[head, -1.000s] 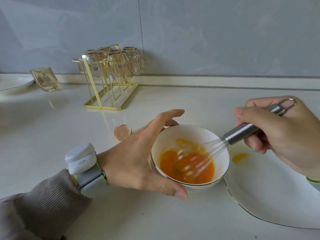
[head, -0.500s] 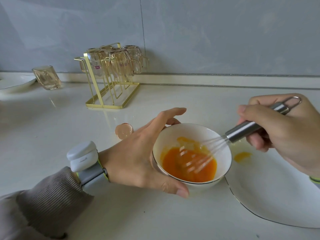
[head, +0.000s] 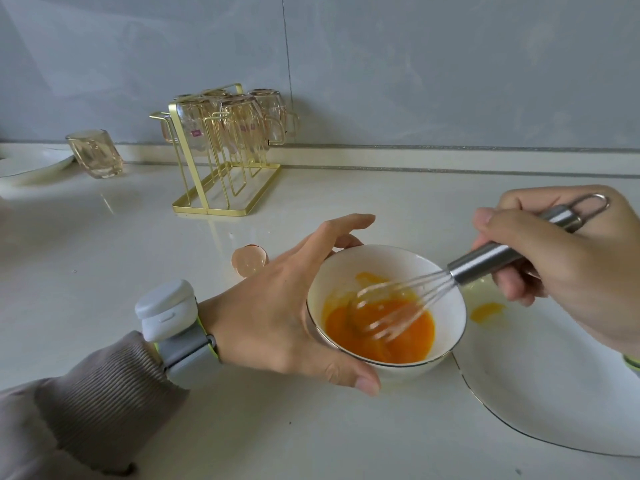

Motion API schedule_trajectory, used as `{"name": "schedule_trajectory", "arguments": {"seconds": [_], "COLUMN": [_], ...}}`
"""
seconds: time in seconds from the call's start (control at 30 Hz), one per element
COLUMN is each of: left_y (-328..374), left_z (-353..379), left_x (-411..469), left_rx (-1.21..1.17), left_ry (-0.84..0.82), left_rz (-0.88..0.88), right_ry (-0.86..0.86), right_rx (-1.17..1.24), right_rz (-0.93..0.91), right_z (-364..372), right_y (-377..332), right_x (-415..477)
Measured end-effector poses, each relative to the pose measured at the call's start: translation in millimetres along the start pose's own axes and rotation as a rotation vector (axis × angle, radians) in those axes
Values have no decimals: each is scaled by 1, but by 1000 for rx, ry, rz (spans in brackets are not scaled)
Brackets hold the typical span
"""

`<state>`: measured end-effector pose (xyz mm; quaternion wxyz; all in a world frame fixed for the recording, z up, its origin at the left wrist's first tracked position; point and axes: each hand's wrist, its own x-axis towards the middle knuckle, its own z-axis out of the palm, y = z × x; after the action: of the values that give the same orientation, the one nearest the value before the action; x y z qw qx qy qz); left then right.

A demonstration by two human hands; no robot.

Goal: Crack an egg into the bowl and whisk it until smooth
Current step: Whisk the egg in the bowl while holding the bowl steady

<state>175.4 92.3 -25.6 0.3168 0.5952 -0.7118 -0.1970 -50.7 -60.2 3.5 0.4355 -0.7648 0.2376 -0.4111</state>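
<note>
**Step in hand (judged): whisking.** The egg (head: 398,337) is lying in the bottom of the bowl (head: 346,282). The bowl is standing on the desk (head: 311,438), just beside the plate (head: 554,393).

**Grip**
- The left hand (head: 277,313) is bracing the bowl. The thumb is lying along the near wall and the fingers (head: 339,230) are curving round the far side, so the bowl is being clamped between them.
- The right hand (head: 571,265) is closing its fingers (head: 502,220) firmly round the whisk (head: 485,261) handle. The hanging loop is protruding past the knuckles.
- The wires are dipping into the egg and are appearing blurred.

**Technique (judgement)**
- The egg is showing dark orange patches beside paler smears on the wall, so it is probably not smooth yet.
- Short, quick strokes with the wire tips under the surface are advisable.
- The bowl is small, and a yellow spill (head: 486,311) is sitting on the plate, so splashing is a likely fault.
- A glazed bowl on a glossy desk will probably slide, so the left-hand brace is doing needed work.

**Materials and shapes**
- The bowl is round, white and glazed, with a thin dark rim line. The plate is matching it.
- The whisk has a brushed-steel cylindrical handle and thin wire loops.
- The desk is pale, hard and reflective.
- The shell (head: 250,259), thin and pale brown, is lying behind the left hand.
- The rack (head: 221,188) is gold wire and is carrying upturned glasses.
</note>
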Motion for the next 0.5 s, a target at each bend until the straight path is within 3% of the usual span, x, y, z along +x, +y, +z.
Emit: {"name": "schedule_trajectory", "arguments": {"seconds": [0.5], "left_y": [1], "left_z": [0], "left_x": [0], "left_rx": [-19], "left_ry": [1], "left_rz": [3], "right_ry": [30], "right_rx": [-21], "right_rz": [-9], "right_z": [-2], "right_y": [2], "right_x": [1]}}
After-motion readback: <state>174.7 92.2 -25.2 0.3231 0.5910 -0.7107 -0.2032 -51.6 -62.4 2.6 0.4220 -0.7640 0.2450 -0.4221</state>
